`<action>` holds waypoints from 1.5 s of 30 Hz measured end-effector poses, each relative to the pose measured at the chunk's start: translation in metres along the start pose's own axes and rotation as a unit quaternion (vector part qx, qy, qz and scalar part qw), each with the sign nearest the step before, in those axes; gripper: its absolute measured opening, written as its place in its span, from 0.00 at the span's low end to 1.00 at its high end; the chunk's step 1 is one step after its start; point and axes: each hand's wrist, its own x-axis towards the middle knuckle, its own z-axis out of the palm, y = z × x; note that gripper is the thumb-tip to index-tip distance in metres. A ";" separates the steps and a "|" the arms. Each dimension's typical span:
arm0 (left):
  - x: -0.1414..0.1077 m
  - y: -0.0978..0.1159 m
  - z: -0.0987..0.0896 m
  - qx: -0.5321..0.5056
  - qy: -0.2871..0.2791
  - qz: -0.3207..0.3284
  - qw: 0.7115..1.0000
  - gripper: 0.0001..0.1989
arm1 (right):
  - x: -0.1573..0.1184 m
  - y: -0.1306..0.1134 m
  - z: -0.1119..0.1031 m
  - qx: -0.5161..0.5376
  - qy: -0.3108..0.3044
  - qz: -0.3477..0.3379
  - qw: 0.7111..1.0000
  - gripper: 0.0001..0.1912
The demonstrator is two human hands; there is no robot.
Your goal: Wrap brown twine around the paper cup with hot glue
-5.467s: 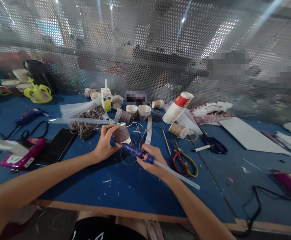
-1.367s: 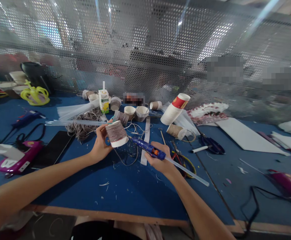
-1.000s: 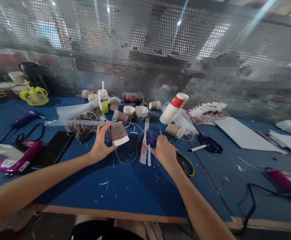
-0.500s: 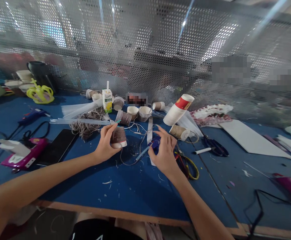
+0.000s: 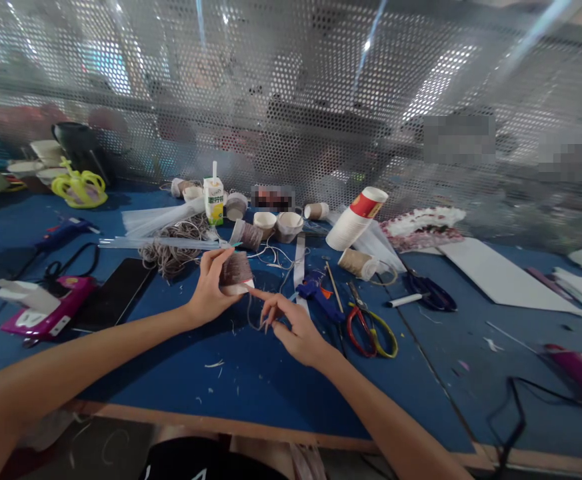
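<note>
My left hand (image 5: 209, 287) is wrapped round a paper cup (image 5: 235, 270) that is wound with brown-grey cord and shows a white and red rim. From that cup a loose strand of cord (image 5: 251, 319) hangs down to my right hand (image 5: 288, 325). One finger of my right hand reaches to the cup's rim; the others are curled near the strand, and I cannot make out whether they pinch it. A blue glue gun (image 5: 323, 300) lies just beyond my right hand, beside red and yellow scissors (image 5: 371, 330).
Behind my hands stand cord-wrapped cups (image 5: 289, 227), a drink carton (image 5: 215, 202), tangled cord (image 5: 173, 247) and a leaning stack of paper cups (image 5: 355, 220). A black phone (image 5: 115, 293) lies left, a white board (image 5: 511, 277) right. A perforated metal screen (image 5: 291, 100) rises behind.
My right hand has moved left and away from the glue gun, which now lies on the table, to the cup's rim and strand. My left hand holds the cup as before.
</note>
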 end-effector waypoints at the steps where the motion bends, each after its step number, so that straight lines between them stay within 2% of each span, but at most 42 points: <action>1: 0.000 0.001 -0.001 -0.001 0.000 -0.001 1.000 0.37 | 0.001 0.001 -0.001 0.014 0.020 0.007 1.000 0.13; 7: 0.001 0.005 -0.004 -0.009 -0.009 -0.013 1.000 0.37 | 0.005 0.008 -0.005 0.089 0.134 0.079 0.984 0.08; 11: 0.002 0.005 -0.005 -0.024 -0.017 -0.022 0.999 0.37 | 0.010 0.016 -0.011 0.126 0.262 0.139 0.947 0.07; 13: 0.002 0.005 -0.005 -0.025 -0.018 -0.020 0.999 0.38 | 0.010 0.017 -0.013 0.142 0.307 0.137 0.931 0.08; 15: 0.002 0.005 -0.005 -0.024 -0.025 -0.020 0.999 0.39 | 0.009 0.013 -0.012 0.170 0.285 0.107 0.937 0.11; 18: 0.002 0.004 -0.004 -0.027 -0.035 -0.016 0.999 0.39 | 0.006 0.005 -0.005 0.201 0.145 0.060 0.967 0.12; 20: 0.001 0.003 -0.003 -0.032 -0.038 -0.006 0.999 0.39 | 0.004 0.002 0.002 0.182 0.059 0.051 0.980 0.12; 23: 0.001 0.002 -0.004 -0.034 -0.039 0.006 0.999 0.38 | 0.004 0.002 0.007 0.155 0.014 0.065 0.986 0.14; 26: 0.001 0.003 -0.004 -0.033 -0.038 -0.003 0.999 0.38 | 0.006 0.004 0.006 0.197 0.036 0.087 0.976 0.14; 30: -0.001 0.002 -0.005 -0.045 -0.054 -0.036 0.997 0.39 | 0.009 0.008 0.001 0.290 0.064 0.110 0.948 0.12; 35: -0.003 -0.001 -0.006 -0.082 -0.060 -0.037 0.994 0.40 | 0.013 0.016 -0.002 0.355 0.103 0.124 0.921 0.13; 39: -0.004 -0.001 -0.006 -0.104 -0.057 -0.048 0.992 0.40 | 0.015 0.017 -0.007 0.353 0.152 0.160 0.909 0.11; 45: -0.003 0.001 -0.008 -0.136 -0.046 -0.034 0.989 0.38 | 0.016 0.027 -0.013 0.277 0.245 0.226 0.901 0.07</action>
